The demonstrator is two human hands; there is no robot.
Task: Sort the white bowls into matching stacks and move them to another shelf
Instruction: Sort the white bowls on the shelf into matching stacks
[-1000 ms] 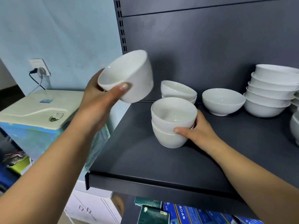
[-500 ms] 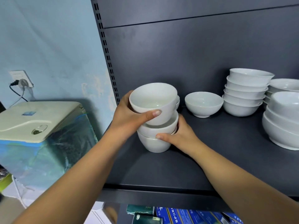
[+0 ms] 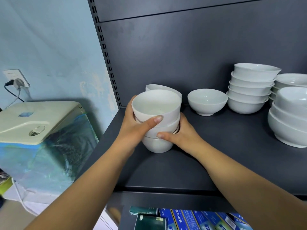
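**Item 1, deep-bowl stack** [image 3: 157,125]: three white deep bowls nested upright, its foot on the dark shelf [image 3: 216,156]. All places below are given from this stack.

**Item 2, left hand** [image 3: 132,130]: at the stack's left side. It grips the top bowl [image 3: 156,105], with the thumb laid across the front wall and the fingers curled round the far left rim.

**Item 3, right hand** [image 3: 184,135]: at the stack's right side. The thumb presses the front where the middle bowl meets the lowest. The fingers wrap round the right side and their tips are hidden behind the bowls.

**Item 4, tilted white bowls** [image 3: 166,88]: directly behind the stack, mostly hidden. Their number cannot be told.

**Item 5, single shallow bowl** [image 3: 207,101]: right of the stack and slightly behind, standing apart and upright.

**Item 6, tall stack of shallow bowls** [image 3: 250,92]: further right, beyond the single bowl.

**Item 7, stack of large bowls** [image 3: 289,123]: far right, at the frame edge. More bowls [image 3: 292,79] stand behind it.

**Item 8, slotted upright** [image 3: 106,55]: left of and behind the stack.

**Item 9, cream-lidded appliance** [image 3: 36,118]: well to the left of the stack and lower, its body wrapped in blue film.

**Item 10, wall socket** [image 3: 15,78]: above the appliance, far left of the stack, with a plug in it.

**Item 11, printed boxes** [image 3: 191,219]: below the stack, under the shelf.
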